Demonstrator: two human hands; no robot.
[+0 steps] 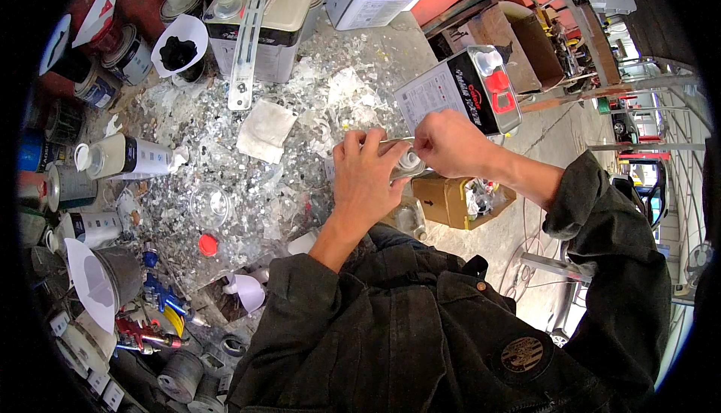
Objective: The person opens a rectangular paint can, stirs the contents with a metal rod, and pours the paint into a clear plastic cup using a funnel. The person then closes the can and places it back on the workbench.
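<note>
Near the table's edge, in front of my body, a small metal can (409, 164) with a round pale spout shows between my hands. My left hand (368, 176) lies over the can's top, its fingers curled around it and the thumb by the spout. My right hand (454, 143) has its fingers pinched together at the spout's rim; whatever they grip is too small to make out. Most of the can is hidden beneath the hands. Just beyond the right hand is a rectangular tin (458, 90) with a red cap and handle. A loose red cap (207, 245) lies on the table to the left.
The table (169, 206) is crusted with paint flecks. A folded white cloth (266, 130) lies ahead, near a large tin (259, 34) with a perforated metal strip (242, 60) across it. Paint cans and spray guns (161, 293) crowd the left. A cardboard box (447, 199) stands below the edge.
</note>
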